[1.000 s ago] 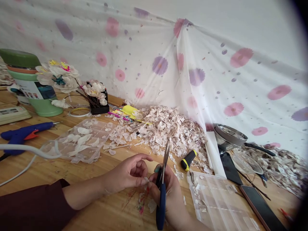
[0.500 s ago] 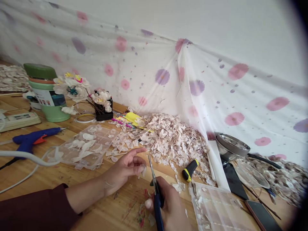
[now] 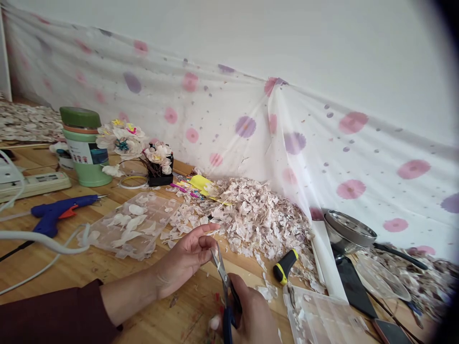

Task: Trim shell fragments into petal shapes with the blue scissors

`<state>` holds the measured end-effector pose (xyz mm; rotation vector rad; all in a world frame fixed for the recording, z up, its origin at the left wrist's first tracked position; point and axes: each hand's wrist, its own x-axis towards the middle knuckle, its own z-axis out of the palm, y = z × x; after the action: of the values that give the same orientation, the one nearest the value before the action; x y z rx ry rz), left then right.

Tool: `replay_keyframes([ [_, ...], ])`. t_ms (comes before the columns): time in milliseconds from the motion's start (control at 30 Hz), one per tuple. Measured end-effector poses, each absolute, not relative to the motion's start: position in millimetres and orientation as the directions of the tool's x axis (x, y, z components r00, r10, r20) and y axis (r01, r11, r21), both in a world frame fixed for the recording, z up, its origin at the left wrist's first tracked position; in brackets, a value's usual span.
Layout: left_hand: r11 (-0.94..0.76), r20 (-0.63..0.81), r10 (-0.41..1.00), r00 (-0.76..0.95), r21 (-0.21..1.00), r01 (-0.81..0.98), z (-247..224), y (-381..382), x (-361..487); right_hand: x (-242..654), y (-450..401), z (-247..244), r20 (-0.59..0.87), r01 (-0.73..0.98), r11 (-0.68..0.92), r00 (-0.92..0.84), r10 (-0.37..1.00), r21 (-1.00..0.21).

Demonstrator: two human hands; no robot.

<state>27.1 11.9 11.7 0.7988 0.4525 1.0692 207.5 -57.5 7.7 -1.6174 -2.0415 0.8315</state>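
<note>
Blue glue gun [image 3: 52,215] nr grn tub [image 3: 86,148] — metal pan [image 3: 349,228], R side

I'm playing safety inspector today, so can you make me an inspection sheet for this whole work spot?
Surface: wooden table, with pale scraps scattered on it.
Job's things: scissors with blue handles; the blades look slightly parted.
Clutter: big heap of pale flakes; blue glue gun; clear tray with white petals, left of the heap; yellow-and-black handle.
Grips: right hand holds the scissors; left hand has its fingers by the blade tips, but whether it pinches something is too small to tell.
Cables: thick white cable at the left; black cord near the glue gun.
Surroundings: flower-printed sheet hanging against a white wall.
</note>
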Motion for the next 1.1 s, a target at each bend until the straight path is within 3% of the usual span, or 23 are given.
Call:
replay_keyframes([
  [600, 0.259, 0.028, 0.897, 0.442, 0.776, -0.575, 10.1, 13.8, 25.1, 206.4, -61.5, 9.3, -0.044, 0.666, 0.147, -0.261, 0.964, -0.732],
  [1100, 0.267, 0.002, 0.904, 0.427, 0.777, -0.570, 8.2, 15.6, 24.4, 208.9, -58.5, 3.3, -0.012, 0.712, 0.159, -0.228, 0.974, -0.684],
])
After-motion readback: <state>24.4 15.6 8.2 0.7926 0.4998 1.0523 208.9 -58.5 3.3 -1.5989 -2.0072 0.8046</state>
